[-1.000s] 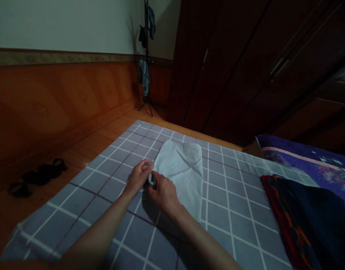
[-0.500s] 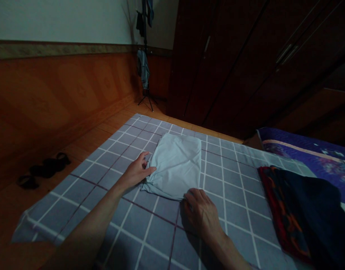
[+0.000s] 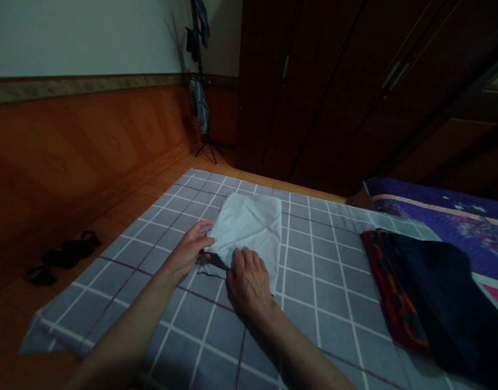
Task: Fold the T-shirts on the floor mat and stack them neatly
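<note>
A pale blue cloth garment (image 3: 247, 227) lies folded into a rough rectangle on a grey checked mat (image 3: 314, 260). My right hand (image 3: 249, 284) rests on its lower edge, fingers spread and pointing up onto the fabric. My left hand (image 3: 188, 249) sits at the cloth's left side, fingertips against the edge. Between the hands, a loose flap of the cloth lies bunched and shadowed. Whether my left hand pinches that edge is hidden.
A dark folded garment with a red and orange patterned edge (image 3: 419, 287) lies on the mat's right side, beside a purple floral blanket (image 3: 447, 216). Dark sandals (image 3: 62, 257) sit on the wooden floor at left. A clothes stand (image 3: 200, 97) stands in the corner near a dark wardrobe (image 3: 314, 81).
My right hand has moved up and left onto the cloth's lower edge. The cloth's bottom corner is now bunched between my hands, and the view has shifted slightly.
</note>
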Demonstrator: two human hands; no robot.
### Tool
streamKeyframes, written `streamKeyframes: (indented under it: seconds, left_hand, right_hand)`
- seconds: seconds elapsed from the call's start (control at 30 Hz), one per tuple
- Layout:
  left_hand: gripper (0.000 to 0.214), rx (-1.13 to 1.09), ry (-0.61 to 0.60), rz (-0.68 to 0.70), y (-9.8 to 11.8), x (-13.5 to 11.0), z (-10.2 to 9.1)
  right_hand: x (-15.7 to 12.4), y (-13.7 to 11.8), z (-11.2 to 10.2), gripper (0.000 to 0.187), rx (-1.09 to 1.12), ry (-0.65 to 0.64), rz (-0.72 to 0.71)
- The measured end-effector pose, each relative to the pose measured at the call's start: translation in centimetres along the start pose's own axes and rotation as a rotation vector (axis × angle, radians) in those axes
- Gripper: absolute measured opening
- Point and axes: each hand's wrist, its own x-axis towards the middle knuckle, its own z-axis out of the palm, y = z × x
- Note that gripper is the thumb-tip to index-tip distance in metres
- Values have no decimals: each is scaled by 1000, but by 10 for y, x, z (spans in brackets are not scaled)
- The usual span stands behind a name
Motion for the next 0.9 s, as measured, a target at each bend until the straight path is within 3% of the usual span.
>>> streamKeyframes:
  seconds: [0.2,0.37,0.5,0.7,0.8,0.9]
  left_hand:
    - [51,-78,-7,3,0,3,-8]
    - [45,262,-178,32,-7,3,-18]
    - [43,547,-272,47,-15,1,-20]
    - [40,611,-307,55,-13,-11,-14]
    - [39,823,-216,69,-23,-14,-14]
    - [43,1135,13,153,-38,-17,-13]
  right_hand:
    - [-14,28,-7,46,-132,45,-4]
    - [-45,68,-29,25,-134,109,62]
    - [-62,85,-28,22,-22,149,49]
    - [-70,89,-24,21,156,204,78]
    - [-72,88,-26,19,180,191,120]
    - [-73,87,-27,18,160,204,101]
